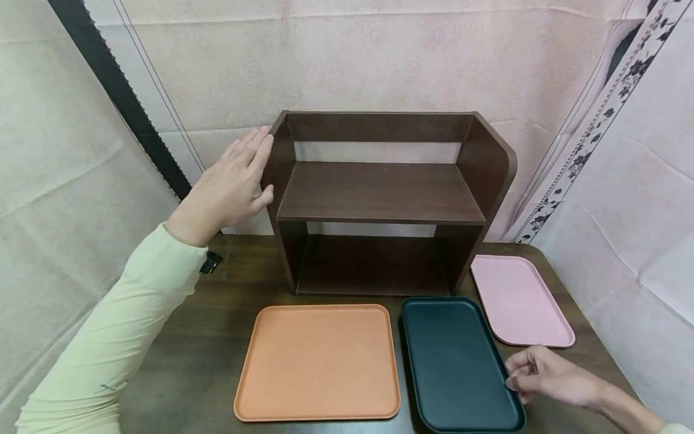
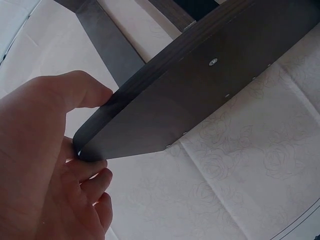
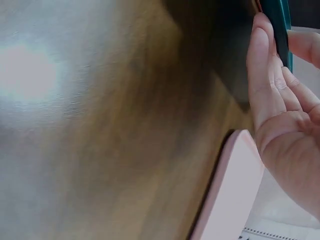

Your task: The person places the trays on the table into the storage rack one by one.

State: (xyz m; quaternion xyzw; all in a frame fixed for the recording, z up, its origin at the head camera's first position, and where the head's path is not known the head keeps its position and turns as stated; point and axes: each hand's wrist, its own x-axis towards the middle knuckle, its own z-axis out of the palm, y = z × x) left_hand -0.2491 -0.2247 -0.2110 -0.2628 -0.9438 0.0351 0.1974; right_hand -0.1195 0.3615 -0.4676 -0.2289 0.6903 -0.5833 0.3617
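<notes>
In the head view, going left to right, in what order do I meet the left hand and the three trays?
Left hand → orange tray → dark teal tray → pink tray.

Place: you are at a table [image 1: 173,361] in a small curtained-off nook; whether a home, office or studio lies beyond, you cannot tell.
Back curtain [image 1: 379,66]: pale cloth with faint flowers hangs behind your shelf unit [image 1: 379,190].
Left curtain [image 1: 70,150]: plain pale cloth walls that side, a dark band [image 1: 127,102] at its edge.
Right curtain [image 1: 645,205]: pale cloth again, its border [image 1: 585,147] printed with black flowers.
Furnishings: the brown wood-look tabletop, shelf unit and trays [image 1: 461,361] before you look household.
</notes>
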